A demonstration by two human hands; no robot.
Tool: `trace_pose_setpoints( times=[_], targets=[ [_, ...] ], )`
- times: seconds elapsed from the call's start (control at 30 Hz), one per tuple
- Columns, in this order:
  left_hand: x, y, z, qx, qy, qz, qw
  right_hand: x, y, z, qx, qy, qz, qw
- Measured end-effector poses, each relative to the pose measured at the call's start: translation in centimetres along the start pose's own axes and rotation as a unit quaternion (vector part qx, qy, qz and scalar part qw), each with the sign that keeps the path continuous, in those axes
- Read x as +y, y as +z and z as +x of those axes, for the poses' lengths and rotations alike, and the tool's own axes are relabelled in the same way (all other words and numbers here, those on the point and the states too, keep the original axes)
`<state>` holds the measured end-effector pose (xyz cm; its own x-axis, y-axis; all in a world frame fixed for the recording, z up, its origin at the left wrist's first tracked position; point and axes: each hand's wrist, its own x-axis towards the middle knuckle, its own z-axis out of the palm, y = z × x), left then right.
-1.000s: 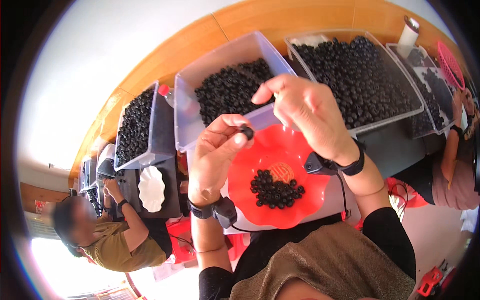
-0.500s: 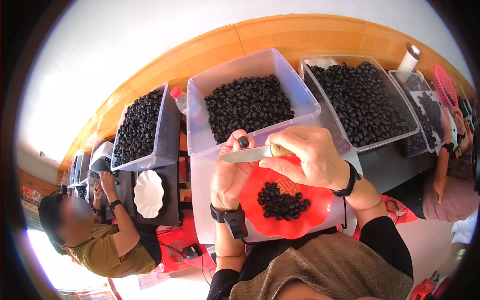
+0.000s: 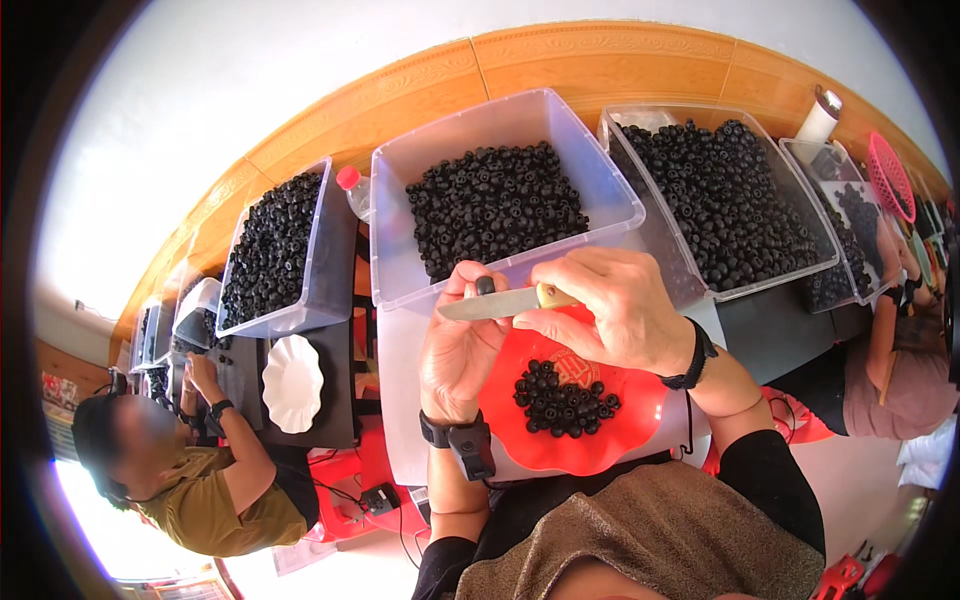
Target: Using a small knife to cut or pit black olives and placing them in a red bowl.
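My left hand [image 3: 465,345] pinches a small black round piece [image 3: 486,285] between its fingertips, above a red scalloped plate [image 3: 640,425]. In my right hand [image 3: 615,305] is a small knife [image 3: 495,304] with a yellowish handle. Its blade lies across the left fingers, just below the black piece; whether the edge touches the piece I cannot tell. A heap of similar black pieces [image 3: 563,400], some showing a round hole, rests on the plate. Behind my hands a clear plastic bin [image 3: 395,240] holds many more of them.
More bins of black pieces stand at the right [image 3: 725,200] and left [image 3: 270,255]. A red-capped bottle [image 3: 354,190] is between two bins. A co-worker [image 3: 215,480] sits at the left near a white scalloped plate [image 3: 293,384]. Another person's arm [image 3: 890,320] shows at the right.
The knife and both hands stay in nearly the same place, shifted only slightly. The co-worker at the left has moved their hands a little lower.
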<state>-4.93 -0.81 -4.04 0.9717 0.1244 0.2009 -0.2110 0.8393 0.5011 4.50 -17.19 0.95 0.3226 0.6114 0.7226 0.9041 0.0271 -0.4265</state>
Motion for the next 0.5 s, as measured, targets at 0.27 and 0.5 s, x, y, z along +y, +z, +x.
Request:
trace_pose_setpoints(
  times=[0.27,0.5],
  targets=[
    [-0.3,1.0,-0.8,0.030,0.054,0.050,0.997,0.0,0.0,0.0,0.004,0.009,0.028,1.000],
    [-0.6,2.1,-1.3,0.056,0.086,0.105,0.989,0.0,-0.4,-0.1,-0.042,0.007,0.033,0.999]
  ],
)
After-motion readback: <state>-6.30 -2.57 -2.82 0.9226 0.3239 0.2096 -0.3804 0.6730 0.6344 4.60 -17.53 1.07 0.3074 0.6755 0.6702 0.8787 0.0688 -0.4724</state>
